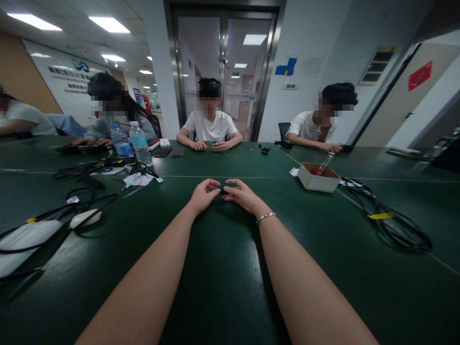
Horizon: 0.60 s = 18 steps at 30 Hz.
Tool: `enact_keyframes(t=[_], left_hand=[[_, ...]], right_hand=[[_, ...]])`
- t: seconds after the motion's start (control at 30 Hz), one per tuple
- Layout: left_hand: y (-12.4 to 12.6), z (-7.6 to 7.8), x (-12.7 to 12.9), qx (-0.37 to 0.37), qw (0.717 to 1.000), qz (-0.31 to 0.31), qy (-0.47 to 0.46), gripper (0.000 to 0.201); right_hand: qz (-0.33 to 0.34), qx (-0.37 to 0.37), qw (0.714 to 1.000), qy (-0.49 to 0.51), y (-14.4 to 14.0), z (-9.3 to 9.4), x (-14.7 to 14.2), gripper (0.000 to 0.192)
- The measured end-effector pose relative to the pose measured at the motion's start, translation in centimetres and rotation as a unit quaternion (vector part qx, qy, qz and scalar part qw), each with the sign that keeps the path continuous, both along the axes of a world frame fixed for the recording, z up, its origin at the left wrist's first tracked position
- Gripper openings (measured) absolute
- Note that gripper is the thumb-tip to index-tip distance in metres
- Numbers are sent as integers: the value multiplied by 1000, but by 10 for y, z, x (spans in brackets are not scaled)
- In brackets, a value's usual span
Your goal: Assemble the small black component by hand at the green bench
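Both my arms reach forward over the dark green table (223, 268), and the hands meet near its middle. My right hand (245, 195), with a silver bangle (266, 218) at the wrist, pinches a small black piece (224, 191) between thumb and fingers. Opposite it, my left hand (203, 196) is also closed in a pinch, its thumb tip beside a tiny bright, metallic-looking bit (218, 190) at the black piece's left end. The object is too small to name, and fingers partly cover it.
Coiled black cables (395, 225) and an open cardboard box (318, 179) lie to the right. On the left are water bottles (141, 146), paper scraps (138, 179), a white mouse (85, 218) and more cables. Several people sit around the table; one person (210, 127) faces me.
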<state>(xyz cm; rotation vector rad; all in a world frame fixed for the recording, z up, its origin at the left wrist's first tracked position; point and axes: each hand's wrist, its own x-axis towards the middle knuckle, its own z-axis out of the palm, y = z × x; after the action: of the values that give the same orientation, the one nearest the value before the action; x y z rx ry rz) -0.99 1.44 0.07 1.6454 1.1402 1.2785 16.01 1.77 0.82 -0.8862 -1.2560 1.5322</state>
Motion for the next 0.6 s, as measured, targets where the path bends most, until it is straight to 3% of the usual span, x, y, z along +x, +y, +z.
enact_keyframes(t=[0.1,0.27,0.4,0.53,0.6], left_hand=[[-1,1,0,-3,1000,1,0,21],[0,0,0,5,1000,6,9,21],[0,1,0,2,1000,2,8,19],[-1,2,1,0,1000,3,13,18],[-1,2,1,2,1000,2,9,18]], right_hand=[[3,3,998,-63,1,0,-2,7],[4,20,1000,-4,0,0,0,32],[9,3,998,-56,-1,0,0,7],[14,31,999,-22,-1,0,0,31],[6,15,1000,-8,0,0,0,28]])
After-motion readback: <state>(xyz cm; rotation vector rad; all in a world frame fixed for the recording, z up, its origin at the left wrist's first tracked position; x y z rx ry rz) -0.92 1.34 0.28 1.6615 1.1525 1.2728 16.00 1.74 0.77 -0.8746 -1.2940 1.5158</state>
